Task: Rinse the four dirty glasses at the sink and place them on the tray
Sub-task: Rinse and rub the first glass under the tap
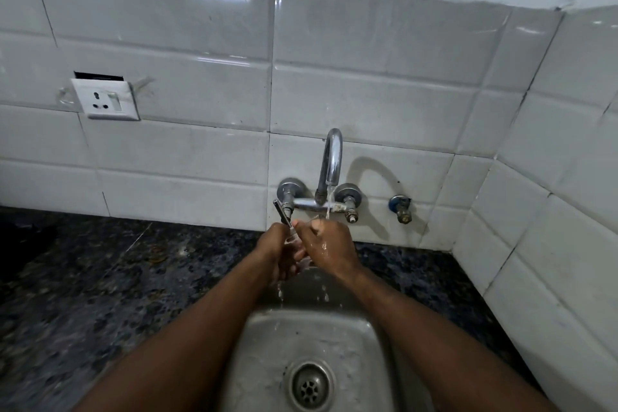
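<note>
Both my hands are raised under the running tap (329, 160), above the steel sink (267, 344). A clear glass (296, 242) sits between them, mostly hidden by fingers. My left hand (276, 252) grips the glass from the left and below. My right hand (326, 246) curls around its right side, wet, with the water stream falling onto it. Water drips from the hands into the sink. The tray and the other glasses are out of view.
A mixer with two valve handles (289, 194) is fixed to the white tiled wall, with a spare valve (401, 209) to its right. Dark speckled granite counter (100, 294) flanks the sink. A wall socket (105, 100) is at upper left. The sink drain (311, 386) is near me.
</note>
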{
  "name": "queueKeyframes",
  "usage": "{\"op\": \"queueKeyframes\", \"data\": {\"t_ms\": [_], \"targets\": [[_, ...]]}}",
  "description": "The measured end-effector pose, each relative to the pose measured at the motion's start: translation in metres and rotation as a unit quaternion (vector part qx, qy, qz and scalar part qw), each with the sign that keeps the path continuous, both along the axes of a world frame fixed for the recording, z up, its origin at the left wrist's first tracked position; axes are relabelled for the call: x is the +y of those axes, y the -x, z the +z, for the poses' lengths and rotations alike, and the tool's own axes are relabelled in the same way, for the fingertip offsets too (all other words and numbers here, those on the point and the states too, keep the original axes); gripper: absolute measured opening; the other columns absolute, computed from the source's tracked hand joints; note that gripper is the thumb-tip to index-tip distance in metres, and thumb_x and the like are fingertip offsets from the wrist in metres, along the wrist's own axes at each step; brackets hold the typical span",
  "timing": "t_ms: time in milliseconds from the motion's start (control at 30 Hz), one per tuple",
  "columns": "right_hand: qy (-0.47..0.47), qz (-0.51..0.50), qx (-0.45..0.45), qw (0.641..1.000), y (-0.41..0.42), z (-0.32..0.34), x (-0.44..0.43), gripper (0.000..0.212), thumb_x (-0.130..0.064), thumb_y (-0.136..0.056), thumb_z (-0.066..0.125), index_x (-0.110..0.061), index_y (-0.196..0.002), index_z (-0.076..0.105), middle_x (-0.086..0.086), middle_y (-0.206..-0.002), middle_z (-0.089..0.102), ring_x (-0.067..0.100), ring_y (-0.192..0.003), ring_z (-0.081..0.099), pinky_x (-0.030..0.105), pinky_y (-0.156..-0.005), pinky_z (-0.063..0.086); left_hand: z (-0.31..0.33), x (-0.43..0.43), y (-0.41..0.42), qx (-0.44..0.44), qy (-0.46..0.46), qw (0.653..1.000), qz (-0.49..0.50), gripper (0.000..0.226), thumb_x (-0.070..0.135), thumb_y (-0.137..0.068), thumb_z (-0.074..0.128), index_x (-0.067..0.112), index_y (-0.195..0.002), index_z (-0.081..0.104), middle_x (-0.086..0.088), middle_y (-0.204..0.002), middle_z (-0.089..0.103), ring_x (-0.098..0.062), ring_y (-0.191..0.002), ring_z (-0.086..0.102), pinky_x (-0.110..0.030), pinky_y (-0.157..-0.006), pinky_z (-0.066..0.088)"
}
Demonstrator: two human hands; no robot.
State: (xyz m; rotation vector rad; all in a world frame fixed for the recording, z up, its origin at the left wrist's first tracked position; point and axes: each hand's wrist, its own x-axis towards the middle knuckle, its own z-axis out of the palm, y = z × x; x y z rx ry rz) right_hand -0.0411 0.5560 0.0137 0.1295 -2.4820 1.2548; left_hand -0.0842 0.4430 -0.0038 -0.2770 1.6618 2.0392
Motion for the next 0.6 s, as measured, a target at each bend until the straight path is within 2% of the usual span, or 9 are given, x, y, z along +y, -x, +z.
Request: {"op": "queueKeyframes", "data": {"t_ms": [67, 133, 167, 233, 333, 367, 433, 500, 600], "targets": [[0.019, -0.040, -0.001, 0.999, 0.007, 0.006, 0.001, 0.038, -0.038, -0.096, 0.058, -0.010, -0.072, 0.067, 0.004, -0.063, 0.070, 0.018, -0.057, 0.070, 0.035, -0.054, 0.058, -0.003, 0.002, 0.001, 0.087, 0.023, 0.993, 0.071, 0.039, 0.040, -0.095, 0.050, 0.006, -0.094, 0.068, -0.009, -0.071, 0.071, -0.022, -0.058, 0.062, -0.027, -0.054, 0.046], [0.104, -0.101, -0.051, 0.988, 0.013, 0.014, -0.004, 0.036, -0.036, -0.095, 0.058, -0.008, -0.076, 0.069, 0.008, -0.071, 0.072, 0.025, -0.066, 0.071, 0.038, -0.066, 0.059, -0.002, 0.006, -0.003, 0.264, 0.127, 0.941, 0.171, 0.026, 0.032, -0.097, 0.057, 0.010, -0.088, 0.066, -0.009, -0.082, 0.072, -0.021, -0.071, 0.066, -0.023, -0.058, 0.049], [0.108, -0.124, -0.062, 0.984, 0.015, 0.017, -0.007, 0.038, -0.037, -0.095, 0.058, -0.007, -0.074, 0.069, 0.008, -0.069, 0.071, 0.025, -0.065, 0.070, 0.034, -0.065, 0.058, 0.000, 0.006, -0.007, 0.321, 0.169, 0.911, 0.196, 0.023, 0.028, -0.097, 0.057, 0.011, -0.083, 0.066, -0.007, -0.078, 0.070, -0.021, -0.073, 0.065, -0.018, -0.056, 0.046], [-0.005, -0.123, -0.023, 0.992, 0.017, 0.018, -0.006, 0.044, -0.040, -0.096, 0.055, -0.011, -0.065, 0.066, 0.002, -0.057, 0.064, 0.017, -0.053, 0.062, 0.024, -0.052, 0.046, 0.002, 0.008, -0.009, 0.304, 0.193, 0.910, 0.205, 0.033, 0.029, -0.098, 0.054, 0.011, -0.073, 0.067, -0.006, -0.070, 0.067, -0.024, -0.070, 0.063, -0.025, -0.057, 0.049], [-0.156, -0.061, 0.037, 0.985, 0.014, 0.022, 0.005, 0.042, -0.036, -0.096, 0.053, -0.016, -0.060, 0.062, -0.002, -0.053, 0.057, 0.009, -0.047, 0.052, 0.021, -0.051, 0.035, -0.009, 0.010, 0.002, 0.192, 0.203, 0.954, 0.113, 0.040, 0.037, -0.098, 0.046, 0.015, -0.073, 0.067, -0.010, -0.080, 0.071, -0.026, -0.076, 0.067, -0.036, -0.074, 0.056], [-0.241, -0.040, 0.048, 0.968, 0.013, 0.024, 0.009, 0.041, -0.035, -0.096, 0.051, -0.017, -0.060, 0.060, -0.001, -0.056, 0.055, 0.011, -0.049, 0.050, 0.023, -0.053, 0.034, -0.013, 0.009, 0.005, 0.158, 0.183, 0.967, 0.081, 0.036, 0.034, -0.095, 0.047, 0.014, -0.075, 0.067, -0.010, -0.079, 0.070, -0.026, -0.072, 0.067, -0.038, -0.071, 0.057], [-0.390, -0.030, 0.065, 0.918, 0.013, 0.029, 0.015, 0.040, -0.035, -0.097, 0.046, -0.016, -0.064, 0.059, 0.002, -0.062, 0.054, 0.017, -0.056, 0.049, 0.026, -0.059, 0.036, -0.021, 0.003, 0.007, 0.101, 0.130, 0.984, 0.067, 0.025, 0.022, -0.087, 0.048, 0.007, -0.078, 0.066, -0.010, -0.069, 0.065, -0.022, -0.053, 0.057, -0.033, -0.051, 0.049], [-0.387, -0.022, 0.060, 0.920, 0.015, 0.035, 0.024, 0.043, -0.036, -0.096, 0.046, -0.012, -0.063, 0.060, 0.003, -0.061, 0.054, 0.017, -0.056, 0.049, 0.028, -0.059, 0.038, -0.020, -0.008, 0.011, 0.099, 0.142, 0.980, 0.093, 0.024, 0.017, -0.087, 0.047, 0.003, -0.083, 0.066, -0.013, -0.068, 0.065, -0.023, -0.050, 0.053, -0.028, -0.048, 0.042], [-0.405, 0.015, 0.035, 0.913, 0.015, 0.040, 0.024, 0.045, -0.038, -0.096, 0.045, -0.011, -0.061, 0.056, 0.002, -0.061, 0.055, 0.017, -0.055, 0.050, 0.030, -0.060, 0.042, -0.006, -0.017, 0.022, 0.151, 0.187, 0.962, 0.128, 0.022, 0.019, -0.089, 0.049, 0.005, -0.080, 0.063, -0.019, -0.080, 0.070, -0.033, -0.067, 0.066, -0.037, -0.058, 0.054]]}}
